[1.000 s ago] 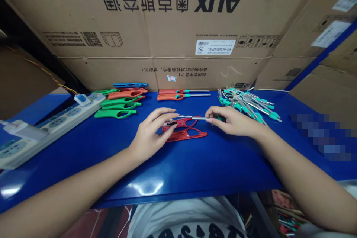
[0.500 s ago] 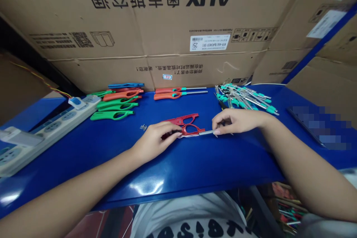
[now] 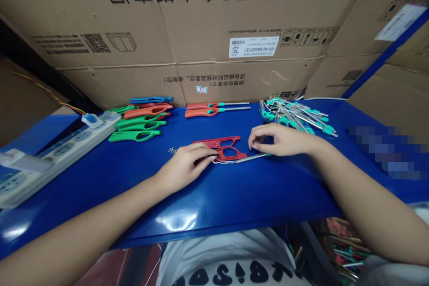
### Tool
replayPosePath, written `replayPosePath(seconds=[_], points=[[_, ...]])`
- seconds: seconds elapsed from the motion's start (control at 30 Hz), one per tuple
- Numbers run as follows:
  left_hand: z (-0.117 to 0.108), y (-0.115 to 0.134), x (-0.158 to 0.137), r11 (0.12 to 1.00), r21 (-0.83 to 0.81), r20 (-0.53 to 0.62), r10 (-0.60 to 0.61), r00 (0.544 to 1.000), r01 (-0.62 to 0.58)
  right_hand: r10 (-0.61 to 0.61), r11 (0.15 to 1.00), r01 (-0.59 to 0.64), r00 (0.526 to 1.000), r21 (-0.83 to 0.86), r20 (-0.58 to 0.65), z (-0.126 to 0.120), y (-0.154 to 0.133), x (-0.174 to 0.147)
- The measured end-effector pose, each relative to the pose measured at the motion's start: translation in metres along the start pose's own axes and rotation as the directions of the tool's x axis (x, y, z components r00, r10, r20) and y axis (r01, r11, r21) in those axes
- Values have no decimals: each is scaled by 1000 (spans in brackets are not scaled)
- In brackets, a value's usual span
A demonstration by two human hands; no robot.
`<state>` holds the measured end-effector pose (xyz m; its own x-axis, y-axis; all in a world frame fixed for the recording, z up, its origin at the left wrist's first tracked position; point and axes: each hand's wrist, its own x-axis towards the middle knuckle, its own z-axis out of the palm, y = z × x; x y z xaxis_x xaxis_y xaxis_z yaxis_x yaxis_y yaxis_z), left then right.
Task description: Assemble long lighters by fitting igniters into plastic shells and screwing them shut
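Note:
My left hand (image 3: pixel 182 167) pinches a small black part (image 3: pixel 212 155) between thumb and fingers; most of it is hidden. Thin white wires run from there to a metal lighter tube (image 3: pixel 250 158) with a teal end, lying on the blue table. Under and beside my left fingertips are two red lighter handle halves, the nearer one (image 3: pixel 231 158) beside the wires and the farther one (image 3: pixel 231 139) behind it. Above the tube's teal end hovers my right hand (image 3: pixel 281 139), fingers loosely curled and apart from the thumb, with nothing visible in them.
Several green, orange and blue lighter handles (image 3: pixel 136 135) lie at the left. Two orange lighters (image 3: pixel 201 113) lie at the back, and a heap of tubes with teal parts (image 3: pixel 295 116) behind my right hand. Small metal pieces (image 3: pixel 172 150) lie near my left hand. A power strip (image 3: pixel 63 152) runs along the left.
My right hand has let go of the metal tube and lifted slightly away from it. The tube's teal end now shows. My left hand stays nearly in place at the black part.

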<state>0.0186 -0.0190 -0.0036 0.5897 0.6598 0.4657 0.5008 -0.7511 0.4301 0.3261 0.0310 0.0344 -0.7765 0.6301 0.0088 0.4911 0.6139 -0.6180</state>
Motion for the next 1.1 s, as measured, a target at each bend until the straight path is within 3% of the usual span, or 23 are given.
replayPosePath(seconds=[0.27,0.37,0.5,0.67,0.83,1.1], points=[[1,1,0,998,-30,-5,-50,999,50,-177,971,151,976,-188,-130,36,-16,17],[1,2,0,996,-43,-7,-84,996,83,-253,944,217,960,-249,-122,46,-24,22],[1,2,1,993,-55,-14,-109,994,108,-243,939,208,965,-275,-100,53,-27,25],[-1,1,1,989,-88,-16,-120,993,118,-205,965,193,977,-180,-52,52,-27,22],[-1,1,2,975,-149,-5,-166,986,163,-164,968,136,979,-213,-118,54,-32,22],[0,2,2,967,-181,3,-180,984,178,-201,969,184,975,-166,-95,62,-31,24]])
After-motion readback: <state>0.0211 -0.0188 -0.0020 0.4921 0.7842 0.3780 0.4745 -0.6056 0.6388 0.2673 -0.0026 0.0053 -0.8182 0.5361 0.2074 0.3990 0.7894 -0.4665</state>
